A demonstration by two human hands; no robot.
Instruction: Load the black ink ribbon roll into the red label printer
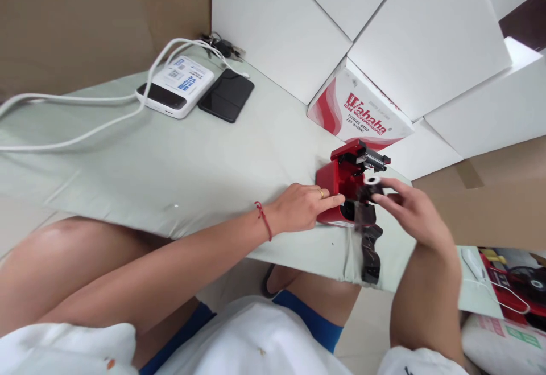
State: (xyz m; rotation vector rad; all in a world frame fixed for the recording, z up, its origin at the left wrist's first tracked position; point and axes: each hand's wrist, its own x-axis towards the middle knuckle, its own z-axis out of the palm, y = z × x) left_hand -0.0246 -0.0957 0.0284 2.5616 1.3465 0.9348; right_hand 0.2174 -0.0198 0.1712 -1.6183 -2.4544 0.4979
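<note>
A small red device (327, 179) stands on the pale green cloth with its lid raised and a dark cavity showing. My left hand (298, 207) grips its near left side, index finger stretched over the rim and thumb hidden. Between thumb and fingertips, my right hand (412, 207) pinches a dark roll with a white core (373, 181) at the cavity's right side. Below the roll, a dark glossy strip (370, 255) hangs toward the table's front edge; its upper part is blurred.
Behind the device is a red and white carton (358, 110). A white power bank (177, 87) with white cables, a black phone (227, 95) and keys (224, 46) lie at the back left of the cloth-covered table (128, 176). Red equipment (507, 284) is at the far right.
</note>
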